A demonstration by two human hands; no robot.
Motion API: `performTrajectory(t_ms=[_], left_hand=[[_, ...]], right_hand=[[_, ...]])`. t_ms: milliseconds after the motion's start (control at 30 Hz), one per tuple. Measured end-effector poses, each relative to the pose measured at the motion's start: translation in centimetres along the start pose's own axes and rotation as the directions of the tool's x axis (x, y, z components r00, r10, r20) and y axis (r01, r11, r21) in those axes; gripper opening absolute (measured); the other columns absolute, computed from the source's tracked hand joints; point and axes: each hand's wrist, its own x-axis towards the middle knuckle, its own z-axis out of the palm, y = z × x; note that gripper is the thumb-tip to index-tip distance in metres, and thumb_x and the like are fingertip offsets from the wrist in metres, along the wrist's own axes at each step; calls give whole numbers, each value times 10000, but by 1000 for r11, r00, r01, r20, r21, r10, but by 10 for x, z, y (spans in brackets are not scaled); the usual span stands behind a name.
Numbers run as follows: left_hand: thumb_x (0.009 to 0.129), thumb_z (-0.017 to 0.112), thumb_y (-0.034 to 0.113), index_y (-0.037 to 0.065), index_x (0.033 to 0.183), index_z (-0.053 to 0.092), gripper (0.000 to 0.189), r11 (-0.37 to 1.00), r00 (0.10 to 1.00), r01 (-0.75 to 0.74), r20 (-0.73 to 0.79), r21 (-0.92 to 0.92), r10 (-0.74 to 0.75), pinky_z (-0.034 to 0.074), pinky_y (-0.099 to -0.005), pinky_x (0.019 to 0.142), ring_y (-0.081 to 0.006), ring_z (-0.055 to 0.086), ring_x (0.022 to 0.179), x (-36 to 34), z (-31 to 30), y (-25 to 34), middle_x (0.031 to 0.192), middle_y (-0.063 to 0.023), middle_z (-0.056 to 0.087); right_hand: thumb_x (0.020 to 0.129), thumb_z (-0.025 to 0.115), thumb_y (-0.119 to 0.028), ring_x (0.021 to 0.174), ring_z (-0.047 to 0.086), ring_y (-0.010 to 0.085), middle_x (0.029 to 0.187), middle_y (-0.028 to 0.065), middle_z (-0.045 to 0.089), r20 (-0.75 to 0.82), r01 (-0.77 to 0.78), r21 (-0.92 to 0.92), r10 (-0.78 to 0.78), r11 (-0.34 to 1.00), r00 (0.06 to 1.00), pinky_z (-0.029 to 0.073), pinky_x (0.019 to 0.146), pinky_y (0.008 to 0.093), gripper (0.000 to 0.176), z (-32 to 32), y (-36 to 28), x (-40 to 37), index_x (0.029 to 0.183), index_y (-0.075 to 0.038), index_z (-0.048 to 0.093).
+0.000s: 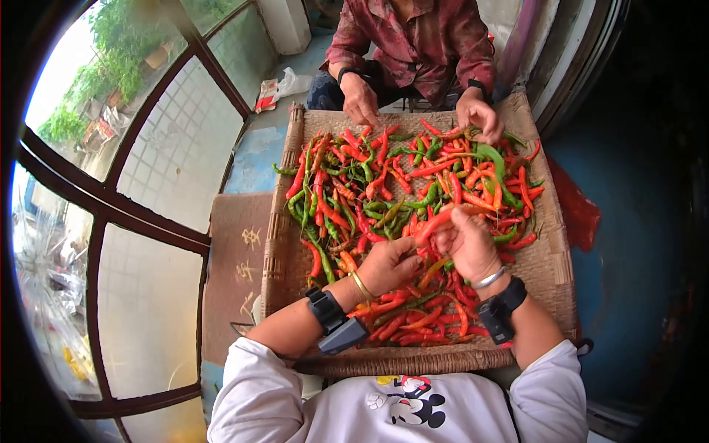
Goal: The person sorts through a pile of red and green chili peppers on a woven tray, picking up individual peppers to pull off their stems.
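A long red chili pepper (434,226) is raised above the pile, slanting between my two hands. My right hand (473,251) grips it with thumb and fingers closed. At the pepper's lower left end, the curled fingers of my left hand (385,267) are closed on its tip. Beneath both hands spreads a heap of red and green chili peppers (347,199), some orange. They lie on a woven tray (543,273) with a thick rolled rim. More red chili peppers (421,325) are gathered near my side, between my forearms.
Opposite me sits a person in a patterned red shirt (413,44), both hands over the tray's far edge. Windows (170,140) line the left side. A white plastic bag (293,83) lies on the floor at back left. Red cloth or plastic (580,203) hangs beyond the tray's right edge.
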Motion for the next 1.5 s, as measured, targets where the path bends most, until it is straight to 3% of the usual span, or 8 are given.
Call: performTrajectory(t_ms=[100, 167, 400, 600, 1000, 1267, 1333, 1500], left_hand=[[903, 489, 151, 29, 993, 581, 177, 996, 995, 92, 26, -19, -92, 445, -228, 527, -42, 493, 592, 1, 2, -5, 654, 38, 521], [853, 523, 129, 21, 927, 581, 143, 973, 992, -96, -64, 210, 112, 458, -283, 547, -183, 566, 587, 5, -2, -13, 663, -79, 589], [715, 619, 125, 63, 892, 608, 188, 481, 912, -74, -136, 874, 388, 435, -379, 759, -283, 525, 853, 20, -50, -34, 919, -90, 601], [709, 636, 207, 85, 1016, 585, 334, 328, 948, -5, -100, 945, 302, 399, -380, 849, -281, 474, 1002, 25, -46, -56, 1082, -89, 524], [643, 632, 160, 79, 820, 587, 200, 294, 928, -111, -7, 949, 373, 351, -401, 884, -248, 466, 1042, 22, -32, -58, 982, -39, 577], [753, 600, 100, 38, 873, 589, 136, 682, 924, -38, -234, 730, 302, 441, -344, 697, -225, 586, 670, 11, -31, -8, 715, -57, 618], [824, 571, 70, 2, 918, 568, 116, 999, 955, -50, -293, -1, 48, 465, -282, 611, -121, 582, 700, 10, -23, -14, 739, -34, 608], [865, 539, 79, -22, 1117, 499, 274, 990, 962, -120, -254, -68, 99, 460, -207, 581, -70, 551, 698, 5, -3, -9, 789, -38, 596]], right_hand=[[880, 507, -286, 554, 533, 69, 700, 13, 604, -96, 73, -8, -73, 997, 993, 428, 476, 203, 225, -10, -18, 6, 897, -74, 578], [876, 517, -291, 594, 535, 59, 711, -7, 600, -113, 134, -52, -139, 990, 984, 424, 497, 202, 206, -20, -39, 9, 912, -96, 572], [893, 487, -248, 727, 590, 88, 886, 46, 629, -371, 80, -31, -86, 996, 925, 470, 605, 217, 249, -49, -59, 15, 986, -26, 551], [863, 539, -213, 581, 520, 62, 712, 11, 584, -200, 48, -60, -59, 997, 978, 406, 493, 196, 205, -31, -43, 11, 986, -50, 553], [873, 483, -144, 526, 505, 47, 677, 9, 577, -47, -134, -433, 126, 892, 991, 399, 475, 163, 164, -2, 1, -3, 956, -24, 557], [875, 485, -150, 574, 506, 49, 708, -4, 558, 94, -73, -661, 179, 747, 979, 406, 500, 176, 202, 9, 15, -11, 974, 5, 569], [868, 510, -190, 574, 516, 54, 702, -1, 550, 63, -67, -654, 142, 754, 988, 431, 505, 203, 228, 15, 17, -14, 961, 12, 558], [857, 533, -200, 496, 498, 45, 666, -4, 558, -8, -112, -469, 123, 876, 992, 378, 434, 177, 184, 21, 21, -19, 893, -22, 568]])
